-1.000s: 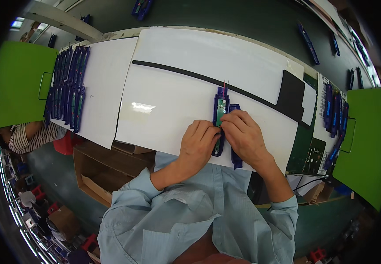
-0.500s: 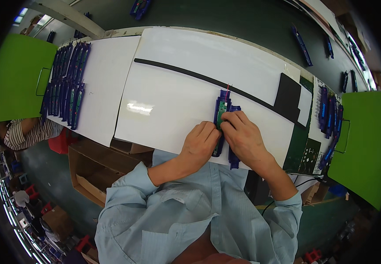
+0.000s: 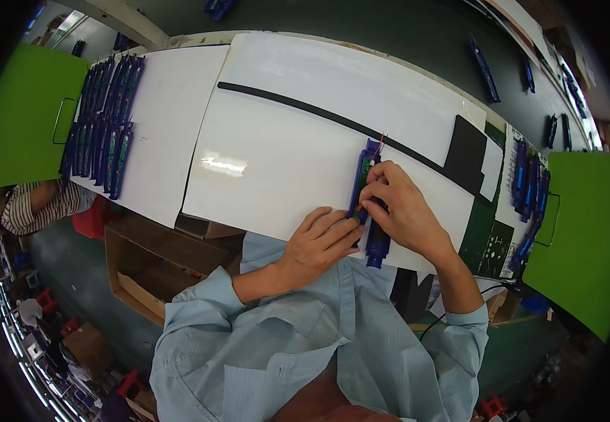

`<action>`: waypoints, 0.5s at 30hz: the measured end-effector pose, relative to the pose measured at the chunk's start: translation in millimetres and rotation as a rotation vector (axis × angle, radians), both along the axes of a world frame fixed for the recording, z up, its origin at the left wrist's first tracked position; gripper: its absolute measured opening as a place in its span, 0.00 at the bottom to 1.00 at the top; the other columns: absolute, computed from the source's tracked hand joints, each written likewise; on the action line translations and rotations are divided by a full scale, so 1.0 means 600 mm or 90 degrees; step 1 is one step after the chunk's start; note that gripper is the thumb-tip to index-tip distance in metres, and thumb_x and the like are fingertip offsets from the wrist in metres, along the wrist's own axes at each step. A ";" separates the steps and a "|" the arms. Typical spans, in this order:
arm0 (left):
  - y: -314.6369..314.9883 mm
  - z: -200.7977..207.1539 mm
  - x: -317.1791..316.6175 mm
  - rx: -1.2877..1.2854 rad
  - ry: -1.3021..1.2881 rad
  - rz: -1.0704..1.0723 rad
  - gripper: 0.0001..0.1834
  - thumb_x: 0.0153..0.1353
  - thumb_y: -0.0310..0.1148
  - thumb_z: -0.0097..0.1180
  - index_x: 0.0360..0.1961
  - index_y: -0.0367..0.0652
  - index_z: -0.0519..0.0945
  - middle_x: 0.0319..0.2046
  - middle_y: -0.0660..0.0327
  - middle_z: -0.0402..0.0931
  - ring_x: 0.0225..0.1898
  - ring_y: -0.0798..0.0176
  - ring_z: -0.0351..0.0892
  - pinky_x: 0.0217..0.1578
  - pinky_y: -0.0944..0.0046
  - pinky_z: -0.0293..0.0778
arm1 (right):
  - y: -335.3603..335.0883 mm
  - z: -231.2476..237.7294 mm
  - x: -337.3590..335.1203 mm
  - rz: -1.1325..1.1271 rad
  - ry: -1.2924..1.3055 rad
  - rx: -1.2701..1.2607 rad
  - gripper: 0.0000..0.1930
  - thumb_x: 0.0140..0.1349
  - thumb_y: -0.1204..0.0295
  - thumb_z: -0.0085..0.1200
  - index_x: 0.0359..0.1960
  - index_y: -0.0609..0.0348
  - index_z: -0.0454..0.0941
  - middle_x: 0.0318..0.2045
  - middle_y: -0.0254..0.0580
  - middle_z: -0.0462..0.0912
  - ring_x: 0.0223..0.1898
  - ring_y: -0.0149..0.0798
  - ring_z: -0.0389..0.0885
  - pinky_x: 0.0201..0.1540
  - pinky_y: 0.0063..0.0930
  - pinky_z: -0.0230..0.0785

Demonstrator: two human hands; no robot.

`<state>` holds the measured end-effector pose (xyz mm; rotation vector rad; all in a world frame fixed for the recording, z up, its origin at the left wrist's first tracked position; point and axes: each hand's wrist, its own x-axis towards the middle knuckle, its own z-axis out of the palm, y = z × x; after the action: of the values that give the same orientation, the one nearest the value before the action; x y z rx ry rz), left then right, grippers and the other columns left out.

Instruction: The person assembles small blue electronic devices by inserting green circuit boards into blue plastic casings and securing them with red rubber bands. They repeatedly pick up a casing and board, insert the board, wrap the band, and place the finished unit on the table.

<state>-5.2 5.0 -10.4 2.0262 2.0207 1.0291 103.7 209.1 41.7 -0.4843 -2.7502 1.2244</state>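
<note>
On the white table sheet lies a long blue plastic housing (image 3: 358,176) with a green circuit board (image 3: 365,169) in it, tilted slightly. Thin red wires (image 3: 381,143) rise from its far end. My left hand (image 3: 320,245) grips the near end of this housing, its fingers closed across it. Over the board, my right hand (image 3: 405,211) is in a pinch, thumb and forefinger close together at the board's right edge. Whatever is between those fingertips is too small to make out. A second blue housing piece (image 3: 377,246) lies just right of the first, partly under my right hand.
A black strip (image 3: 298,107) runs across the sheet to a black flat piece (image 3: 463,155). Rows of blue housings (image 3: 111,158) lie at the left, more blue housings (image 3: 526,179) at the right. Green panels (image 3: 27,119) flank both ends. A cardboard box (image 3: 147,271) stands below the left edge.
The board housing has shifted slightly right and tilted. My left hand has moved from a pinch at the board down to the near end. My right hand has shifted right and still pinches.
</note>
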 end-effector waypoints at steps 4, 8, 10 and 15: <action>0.000 -0.001 -0.001 0.003 -0.011 -0.001 0.25 0.56 0.39 0.75 0.55 0.45 0.87 0.57 0.63 0.82 0.62 0.56 0.79 0.65 0.49 0.73 | -0.003 -0.006 0.000 -0.009 -0.008 0.001 0.04 0.61 0.78 0.66 0.35 0.64 0.83 0.44 0.45 0.75 0.47 0.49 0.79 0.50 0.40 0.75; -0.001 -0.004 -0.001 0.003 0.001 0.004 0.25 0.56 0.39 0.75 0.55 0.46 0.88 0.56 0.63 0.82 0.62 0.56 0.79 0.66 0.49 0.72 | -0.005 -0.011 0.003 0.002 0.004 0.009 0.06 0.60 0.80 0.67 0.37 0.63 0.83 0.44 0.45 0.76 0.45 0.48 0.80 0.48 0.39 0.76; 0.000 -0.003 -0.001 -0.001 0.013 0.008 0.25 0.55 0.40 0.74 0.55 0.46 0.88 0.56 0.64 0.82 0.62 0.56 0.79 0.66 0.48 0.71 | -0.006 -0.012 0.005 0.018 0.029 0.023 0.06 0.59 0.81 0.67 0.38 0.64 0.83 0.44 0.46 0.76 0.44 0.48 0.80 0.47 0.39 0.76; 0.000 -0.003 0.000 -0.004 0.020 0.015 0.26 0.54 0.41 0.74 0.54 0.47 0.88 0.56 0.64 0.82 0.62 0.57 0.79 0.67 0.46 0.69 | -0.020 -0.019 0.017 0.035 0.110 0.049 0.07 0.57 0.83 0.62 0.37 0.65 0.82 0.44 0.44 0.77 0.45 0.47 0.78 0.47 0.39 0.75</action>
<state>-5.3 4.9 -12.0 2.0322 2.0654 1.0007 113.6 197.3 30.0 -0.2842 -2.6683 1.1096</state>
